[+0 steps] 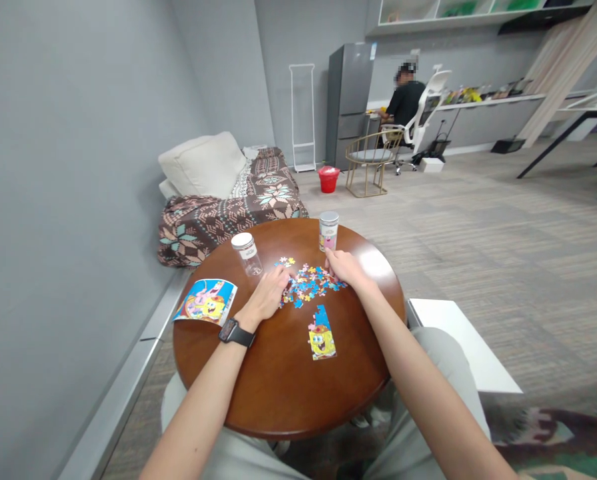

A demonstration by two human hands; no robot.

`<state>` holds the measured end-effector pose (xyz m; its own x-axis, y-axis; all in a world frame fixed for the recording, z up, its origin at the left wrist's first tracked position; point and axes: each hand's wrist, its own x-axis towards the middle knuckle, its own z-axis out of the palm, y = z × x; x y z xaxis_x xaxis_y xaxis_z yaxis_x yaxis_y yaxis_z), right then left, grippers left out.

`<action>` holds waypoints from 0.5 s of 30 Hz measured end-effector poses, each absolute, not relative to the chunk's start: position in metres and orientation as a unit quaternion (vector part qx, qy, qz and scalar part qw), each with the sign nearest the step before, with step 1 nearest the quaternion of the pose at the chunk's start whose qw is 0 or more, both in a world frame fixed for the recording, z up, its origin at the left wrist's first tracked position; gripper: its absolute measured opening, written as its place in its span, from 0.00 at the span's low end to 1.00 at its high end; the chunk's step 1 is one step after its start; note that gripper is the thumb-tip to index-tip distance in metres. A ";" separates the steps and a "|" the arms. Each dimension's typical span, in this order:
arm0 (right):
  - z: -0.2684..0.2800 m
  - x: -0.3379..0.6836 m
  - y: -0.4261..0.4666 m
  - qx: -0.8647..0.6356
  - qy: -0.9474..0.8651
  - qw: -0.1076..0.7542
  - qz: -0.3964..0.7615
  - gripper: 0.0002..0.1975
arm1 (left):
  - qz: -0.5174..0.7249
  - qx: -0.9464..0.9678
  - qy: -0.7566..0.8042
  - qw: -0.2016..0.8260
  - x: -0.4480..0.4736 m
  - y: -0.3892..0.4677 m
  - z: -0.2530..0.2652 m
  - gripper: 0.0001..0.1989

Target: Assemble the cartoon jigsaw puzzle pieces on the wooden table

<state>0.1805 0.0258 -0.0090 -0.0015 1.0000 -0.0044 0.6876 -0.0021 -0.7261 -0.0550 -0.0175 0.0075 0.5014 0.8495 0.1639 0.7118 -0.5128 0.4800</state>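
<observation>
Loose jigsaw pieces [308, 283]: in a scattered heap at the frame's centre, between my two hands; the heap spreads more sideways than up and down, blue mixed with yellow and pink.
My left hand [271, 293]: at the heap's left edge, fingers bent and pointing up and right; whether they pinch a piece, I cannot tell.
My right hand [347, 267]: at the heap's upper right, fingers curled and pointing left; I cannot tell whether they grip anything.
Joined SpongeBob section [322, 339]: just below the heap, apart from both hands, flat on the round wooden table [283, 393].
Its long axis: up and down the frame, top leaning slightly left; the ragged end points up at the heap, the straight edge faces me.
Nearer hand: my right, its fingertips up and slightly right of that ragged end.
Printed picture sheet [209, 301]: left of centre.
Jars: clear, white-lidded jar [250, 257] upper left of the heap; silver-lidded jar [328, 233] just beyond my right fingers.
</observation>
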 end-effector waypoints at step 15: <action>0.000 0.185 0.021 -0.658 -0.643 0.209 0.330 0.34 | 0.055 0.913 0.396 0.078 -0.050 -0.016 -0.007 0.30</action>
